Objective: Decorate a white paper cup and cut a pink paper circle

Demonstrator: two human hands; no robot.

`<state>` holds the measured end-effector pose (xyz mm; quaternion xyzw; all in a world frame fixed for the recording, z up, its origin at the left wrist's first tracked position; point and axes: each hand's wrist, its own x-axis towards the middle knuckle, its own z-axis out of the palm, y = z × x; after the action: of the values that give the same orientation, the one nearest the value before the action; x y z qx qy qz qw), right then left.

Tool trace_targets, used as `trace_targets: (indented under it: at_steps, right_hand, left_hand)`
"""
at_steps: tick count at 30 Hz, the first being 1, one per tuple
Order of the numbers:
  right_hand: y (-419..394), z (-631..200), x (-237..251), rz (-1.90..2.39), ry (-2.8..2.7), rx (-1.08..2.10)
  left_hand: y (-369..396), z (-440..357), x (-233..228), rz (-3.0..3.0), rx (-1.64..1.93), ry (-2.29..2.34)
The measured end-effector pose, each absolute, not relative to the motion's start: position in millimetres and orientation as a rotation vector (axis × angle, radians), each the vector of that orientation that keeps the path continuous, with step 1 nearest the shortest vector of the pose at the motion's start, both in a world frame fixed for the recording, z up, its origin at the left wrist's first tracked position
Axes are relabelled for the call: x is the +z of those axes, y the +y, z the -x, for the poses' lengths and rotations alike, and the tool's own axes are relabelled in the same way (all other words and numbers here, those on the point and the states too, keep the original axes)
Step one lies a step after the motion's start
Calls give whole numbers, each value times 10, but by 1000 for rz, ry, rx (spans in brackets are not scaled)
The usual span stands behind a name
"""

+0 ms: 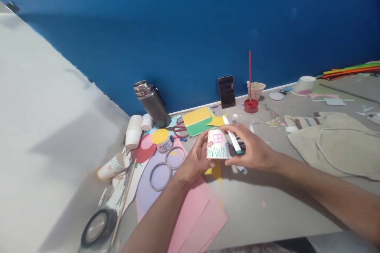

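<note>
Upside down between my two hands is a white paper cup (217, 151), drawn with a pink window, red flowers and green strokes like grass. My left hand (194, 160) is closed round the cup's left side, fingers behind and thumb near the rim. A white marker (232, 136) with a green end pointing down is held in my right hand (251, 146), whose fingertips also touch the cup's right side. Below the cup, yellow paper (216, 170) lies on the table, and a blue-ended marker (241, 169) shows partly under my right hand.
Pink paper sheets (204, 215), tape rings (160, 176) and black tape (99, 227) lie at left. White cups (134, 132) and a flask (151, 104) stand behind them. A phone (227, 91) leans on the blue wall beside a red stick on a base (251, 106). Cloth (335, 146) lies right.
</note>
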<state>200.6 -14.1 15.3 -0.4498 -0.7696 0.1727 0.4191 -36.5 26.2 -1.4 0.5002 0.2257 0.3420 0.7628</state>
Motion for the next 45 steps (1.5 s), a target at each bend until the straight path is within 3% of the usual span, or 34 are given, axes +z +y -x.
trace_targets:
  at_steps: [4,14,31,38,45]
  right_hand:
    - [-113,-2059,205,1162,-2098,299]
    - [-147,-2131,124,1127,-2059,367]
    - [-133,-2247,45,1182,-1908,441]
    - [-190,-2215,92,1172,-1565,374]
    - [-205,-2237,140,1141,-1572,338]
  left_hand:
    - [313,431,-15,-1259,765,519]
    - [260,369,52,-1486,824,583]
    - [187,332,40,-1660,941,717]
    - [235,334,5,-1592,1017,817]
    - [271,368,-50,-1946,1075,992]
